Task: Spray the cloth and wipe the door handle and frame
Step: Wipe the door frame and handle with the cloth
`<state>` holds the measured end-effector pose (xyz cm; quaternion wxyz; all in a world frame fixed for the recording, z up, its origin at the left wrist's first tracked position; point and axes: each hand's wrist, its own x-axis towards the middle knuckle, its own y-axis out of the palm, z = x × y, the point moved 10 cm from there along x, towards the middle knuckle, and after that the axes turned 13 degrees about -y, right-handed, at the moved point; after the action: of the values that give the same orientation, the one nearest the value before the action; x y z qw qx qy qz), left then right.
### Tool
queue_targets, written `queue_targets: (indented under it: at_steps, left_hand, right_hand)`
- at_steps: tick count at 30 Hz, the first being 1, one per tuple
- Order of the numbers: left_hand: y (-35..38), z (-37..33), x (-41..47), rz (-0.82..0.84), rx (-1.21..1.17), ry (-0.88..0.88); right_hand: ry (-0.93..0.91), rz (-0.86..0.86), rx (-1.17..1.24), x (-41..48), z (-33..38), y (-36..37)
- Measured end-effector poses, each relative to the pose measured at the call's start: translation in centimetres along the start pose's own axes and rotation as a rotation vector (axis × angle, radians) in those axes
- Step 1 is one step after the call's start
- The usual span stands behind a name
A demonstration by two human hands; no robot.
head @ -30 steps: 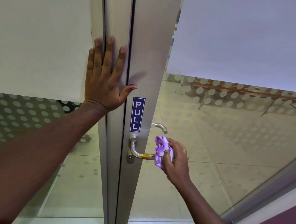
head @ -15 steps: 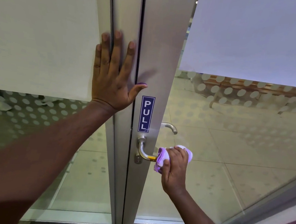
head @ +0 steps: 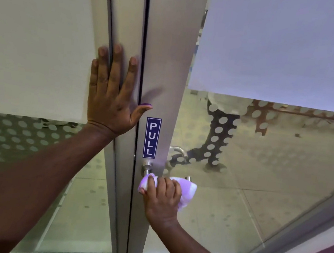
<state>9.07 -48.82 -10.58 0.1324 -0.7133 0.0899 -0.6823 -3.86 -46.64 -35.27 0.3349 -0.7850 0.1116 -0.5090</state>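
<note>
- Head view: a person faces a glass door with an aluminium frame (head: 168, 64).
- Left hand (head: 111, 98) lies flat, fingers spread, on the fixed frame post just left of the dark door gap; thumb reaches across the gap onto the door's frame. It holds nothing.
- Right hand (head: 162, 198) has its grip curled tight around a purple-and-white cloth (head: 188, 190), which is bunched over the lever of the door handle (head: 147, 168).
- Only the handle's round base, at the frame's lower part, and the lever's tip past the cloth are visible; the rest is covered.
- Blue "PULL" sticker (head: 152, 138) sits upright on the frame, just above the handle base.
- Second handle (head: 178, 150) shows through the glass on the far side.
- Glass panels carry frosted bands and dot patterns; a person's legs (head: 216, 139) stand on the tiled floor beyond.
</note>
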Motion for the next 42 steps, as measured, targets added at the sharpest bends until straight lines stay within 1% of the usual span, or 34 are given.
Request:
queue_targets:
  at_steps: [2,5,11,14,16,18,21,26,28,38,42]
  left_hand:
    - [0.0,0.0,0.0,0.002,-0.008,0.001]
    - [0.0,-0.1,-0.1,-0.008,-0.015,0.008]
    - [-0.1,0.0,-0.1,-0.023,-0.016,0.006]
    - [-0.2,0.0,-0.1,-0.018,-0.022,0.004]
    - [-0.2,0.0,-0.1,-0.018,-0.023,0.004]
    - [-0.2,0.1,-0.1,-0.025,-0.024,0.006]
    - [-0.2,0.1,-0.2,-0.036,-0.035,0.011]
    - [-0.1,0.2,-0.2,-0.039,-0.04,0.017]
    - [-0.1,0.1,-0.2,-0.038,-0.042,0.023]
    - [0.1,0.5,-0.2,-0.038,-0.053,0.014]
    - [0.1,0.5,-0.2,-0.046,-0.053,0.011]
  right_hand:
    - [0.009,0.025,-0.039,0.4,0.7,0.2]
    - [0.043,0.064,-0.032,1.1,1.0,0.0]
    - [0.0,0.259,-0.04,2.3,2.5,0.6]
    - [0.022,0.37,-0.042,3.3,2.9,0.7]
    - [0.044,0.423,-0.019,3.7,3.0,0.7]
    - [0.036,0.442,-0.006,3.8,3.0,0.8]
    - [-0.03,0.373,-0.02,3.6,3.0,0.5]
    - [-0.237,0.064,-0.08,2.5,2.7,-0.8]
    - [-0.31,-0.026,-0.064,2.0,2.4,-1.2]
    - [-0.501,-0.165,0.012,0.5,1.3,-1.8]
    - [-0.574,-0.193,0.043,0.2,0.6,-2.2]
